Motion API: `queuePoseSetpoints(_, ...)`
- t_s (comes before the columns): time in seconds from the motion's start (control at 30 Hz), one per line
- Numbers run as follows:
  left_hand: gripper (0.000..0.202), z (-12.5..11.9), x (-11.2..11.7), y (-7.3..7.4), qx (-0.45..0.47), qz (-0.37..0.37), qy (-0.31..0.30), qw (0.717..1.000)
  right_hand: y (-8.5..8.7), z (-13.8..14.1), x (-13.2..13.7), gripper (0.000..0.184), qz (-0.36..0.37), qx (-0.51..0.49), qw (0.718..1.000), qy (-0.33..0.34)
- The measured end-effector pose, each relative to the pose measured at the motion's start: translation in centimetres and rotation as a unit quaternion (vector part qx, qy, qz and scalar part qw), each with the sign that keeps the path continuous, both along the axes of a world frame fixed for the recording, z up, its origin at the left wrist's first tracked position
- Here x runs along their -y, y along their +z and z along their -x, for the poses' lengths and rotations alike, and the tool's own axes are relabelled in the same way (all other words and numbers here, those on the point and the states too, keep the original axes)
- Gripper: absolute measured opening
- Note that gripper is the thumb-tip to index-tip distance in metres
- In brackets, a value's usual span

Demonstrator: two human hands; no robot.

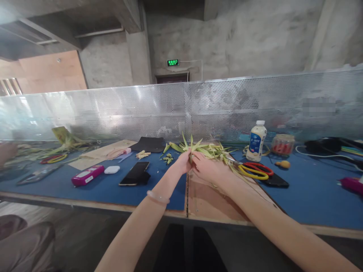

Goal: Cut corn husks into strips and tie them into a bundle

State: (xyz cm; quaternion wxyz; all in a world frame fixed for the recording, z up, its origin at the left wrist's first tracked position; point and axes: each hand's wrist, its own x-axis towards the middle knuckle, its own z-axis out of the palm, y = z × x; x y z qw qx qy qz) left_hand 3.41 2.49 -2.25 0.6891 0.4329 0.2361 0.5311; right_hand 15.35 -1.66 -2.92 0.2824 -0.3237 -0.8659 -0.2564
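Note:
Over the bare wooden strip of the table, my left hand (185, 162) is closed around the base of a bunch of pale green leaf strips (190, 142), whose pointed tips fan upward. My right hand (204, 166) meets it from the right, its fingers bent in at the same base; exactly what they pinch is hidden. More loose leaf strips (216, 151) lie just behind and right of my hands. Red-and-yellow-handled scissors (256, 170) rest to the right of my right forearm. Small green leaf pieces (168, 158) lie left of my left hand.
A milk bottle (256, 141), a lidded jar (283, 145) and a wooden-handled tool (283, 164) stand or lie at right. Leftward are a black phone (134, 173), a white earbud case (112, 170) and a magenta box (88, 176). A perforated metal screen (127, 109) borders the back.

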Motion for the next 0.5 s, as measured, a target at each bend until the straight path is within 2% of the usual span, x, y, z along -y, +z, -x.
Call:
queuePoseSetpoints(0.2, 0.038, -0.1, 1.1, 0.5, -0.037, 0.028, -0.037, 0.998, 0.2, 0.1, 0.3, 0.026, 0.013, -0.006, 1.000, -0.020)
queuePoseSetpoints(0.37, 0.024, 0.0, 1.2, 0.6, -0.040, 0.030, -0.036, 0.998, -0.1, 0.0, -0.3, 0.028, 0.017, -0.007, 1.000, -0.010)
queuePoseSetpoints(0.5, 0.028, 0.1, 0.8, 0.5, -0.037, 0.050, -0.036, 0.997, -0.2, -0.1, -0.3, 0.030, 0.021, -0.008, 1.000, -0.004)
